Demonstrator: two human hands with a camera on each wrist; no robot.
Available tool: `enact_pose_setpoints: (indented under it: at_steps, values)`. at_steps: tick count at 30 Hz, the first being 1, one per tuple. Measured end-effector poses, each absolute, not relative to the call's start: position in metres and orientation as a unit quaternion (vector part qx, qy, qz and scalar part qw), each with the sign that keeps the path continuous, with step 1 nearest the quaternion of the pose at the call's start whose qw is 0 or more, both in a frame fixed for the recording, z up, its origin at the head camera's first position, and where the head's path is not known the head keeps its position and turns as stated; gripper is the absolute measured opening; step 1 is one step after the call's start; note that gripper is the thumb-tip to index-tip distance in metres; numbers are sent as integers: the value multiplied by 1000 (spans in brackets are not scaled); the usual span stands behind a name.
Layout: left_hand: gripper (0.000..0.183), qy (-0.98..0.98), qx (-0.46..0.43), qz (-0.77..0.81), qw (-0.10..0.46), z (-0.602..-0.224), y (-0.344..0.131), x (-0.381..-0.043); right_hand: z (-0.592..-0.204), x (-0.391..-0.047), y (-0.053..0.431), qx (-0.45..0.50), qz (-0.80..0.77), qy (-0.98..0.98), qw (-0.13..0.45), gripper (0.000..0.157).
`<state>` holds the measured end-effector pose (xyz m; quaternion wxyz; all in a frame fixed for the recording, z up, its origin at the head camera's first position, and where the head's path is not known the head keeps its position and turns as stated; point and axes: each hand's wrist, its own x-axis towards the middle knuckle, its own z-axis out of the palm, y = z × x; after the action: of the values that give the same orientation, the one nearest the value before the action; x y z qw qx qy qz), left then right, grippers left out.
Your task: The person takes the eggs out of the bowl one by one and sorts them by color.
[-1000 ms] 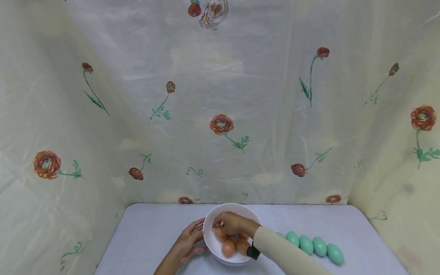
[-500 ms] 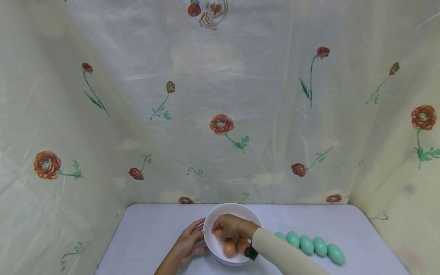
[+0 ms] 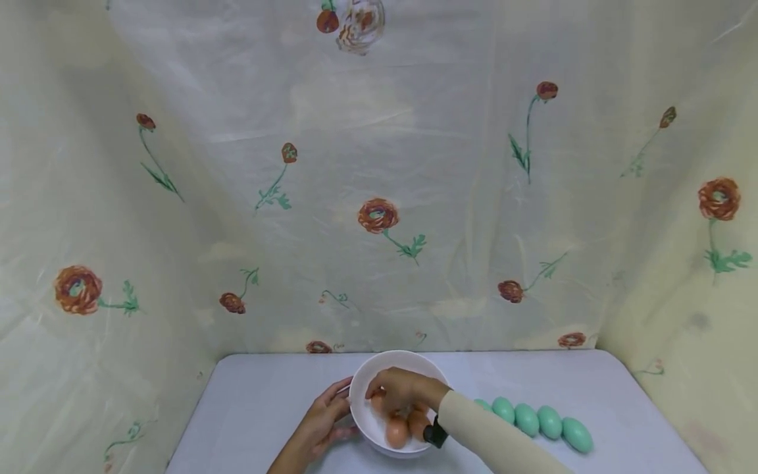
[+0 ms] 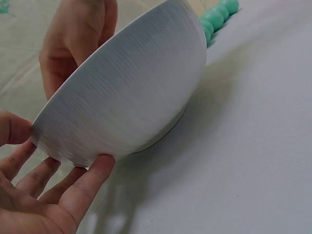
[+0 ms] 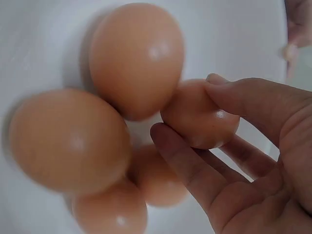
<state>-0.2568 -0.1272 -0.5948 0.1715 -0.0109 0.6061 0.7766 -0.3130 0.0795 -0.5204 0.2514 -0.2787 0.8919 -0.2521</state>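
A white bowl (image 3: pixel 365 421) stands on the table with several brown eggs (image 3: pixel 397 432) inside. My right hand (image 3: pixel 398 390) reaches into it from the right. In the right wrist view its thumb and fingers pinch one brown egg (image 5: pixel 200 114), right beside the others; a large egg (image 5: pixel 139 58) and another large egg (image 5: pixel 70 141) lie nearest it. My left hand (image 3: pixel 324 416) holds the bowl from the left. In the left wrist view its fingers and thumb spread round the outer wall (image 4: pixel 131 87), one digit right at the rim. The right palm hides part of the eggs in the head view.
A slanting row of several green eggs (image 3: pixel 549 422) lies on the white table (image 3: pixel 260 395) right of the bowl, partly behind the right sleeve (image 3: pixel 491 431). A flower-printed sheet (image 3: pixel 450 197) hangs behind and at both sides.
My right hand has sunk slightly in the bowl, and the front brown egg has shifted a little to the right. My left hand keeps its place at the bowl; the head view has shifted slightly.
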Motion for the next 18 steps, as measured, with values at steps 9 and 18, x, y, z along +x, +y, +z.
enact_pose_setpoints:
  at_steps: [9,18]
  values:
    - [57,606,-13,776,172,-595,-130,-256,-478,-301,119,-355,-237,879,214,36]
    - [57,608,-16,775,172,-595,-129,-255,-442,-276,193,-307,-310,874,215,37]
